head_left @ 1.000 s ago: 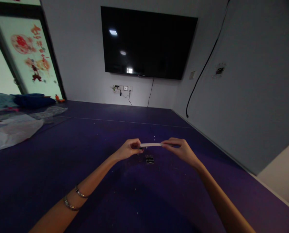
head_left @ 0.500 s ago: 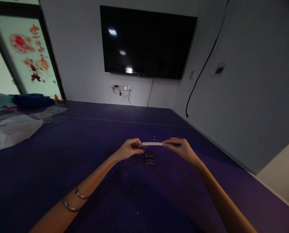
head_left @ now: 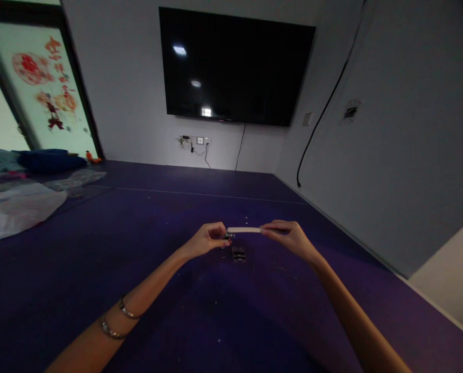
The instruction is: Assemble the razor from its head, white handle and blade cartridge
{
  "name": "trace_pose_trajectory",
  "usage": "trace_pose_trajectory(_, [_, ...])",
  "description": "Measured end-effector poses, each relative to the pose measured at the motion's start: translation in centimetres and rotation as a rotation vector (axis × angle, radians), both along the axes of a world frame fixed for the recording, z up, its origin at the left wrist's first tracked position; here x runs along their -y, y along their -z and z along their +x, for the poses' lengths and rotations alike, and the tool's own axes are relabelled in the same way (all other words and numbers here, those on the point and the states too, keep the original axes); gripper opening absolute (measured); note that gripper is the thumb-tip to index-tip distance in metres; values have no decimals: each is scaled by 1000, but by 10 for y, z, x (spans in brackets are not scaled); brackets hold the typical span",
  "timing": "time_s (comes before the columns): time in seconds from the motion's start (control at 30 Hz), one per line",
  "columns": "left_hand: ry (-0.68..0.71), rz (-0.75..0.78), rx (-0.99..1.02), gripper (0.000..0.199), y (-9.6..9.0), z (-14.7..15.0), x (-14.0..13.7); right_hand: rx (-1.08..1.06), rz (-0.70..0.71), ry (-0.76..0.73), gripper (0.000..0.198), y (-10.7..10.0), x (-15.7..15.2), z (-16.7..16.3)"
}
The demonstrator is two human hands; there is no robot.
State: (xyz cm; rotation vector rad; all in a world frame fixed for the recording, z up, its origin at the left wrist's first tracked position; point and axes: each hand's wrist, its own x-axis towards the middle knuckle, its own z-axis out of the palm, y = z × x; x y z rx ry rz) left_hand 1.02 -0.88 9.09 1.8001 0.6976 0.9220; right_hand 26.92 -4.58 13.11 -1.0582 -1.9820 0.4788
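My left hand [head_left: 209, 239] pinches a small, shiny dark-and-silver piece [head_left: 229, 236] whose kind is too small to make out. Between the thumb and fingers of my right hand [head_left: 288, 238] is one end of a pale, flat, narrow strip [head_left: 244, 230], held level. The strip's other end reaches the fingertips of my left hand, just above the shiny piece; whether they touch I cannot tell. On the purple floor [head_left: 216, 321] below the strip lies a small dark, box-like piece [head_left: 239, 254] with bright edges.
Tiny white specks dot the floor around my hands. Clear plastic sheeting [head_left: 29, 207] and a dark blue cloth bundle [head_left: 51, 160] lie at the left. A black cable [head_left: 324, 109] hangs down the right wall. A television [head_left: 239, 67] is mounted on the far wall above sockets [head_left: 200, 140].
The shiny piece at my left fingertips shows a little more clearly and has turned slightly. Both hands keep nearly the same place, and the strip stays level.
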Motion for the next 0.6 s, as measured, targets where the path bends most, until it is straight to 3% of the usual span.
trace_pose_trajectory(0.47, [14,-30,-11,19,1,2,1,49,-9,-43,24,-3,3,-3])
trace_pose_trajectory(0.6, [-3,-12,-21,20,4,2,-1,45,30,20,25,-3,3,-3])
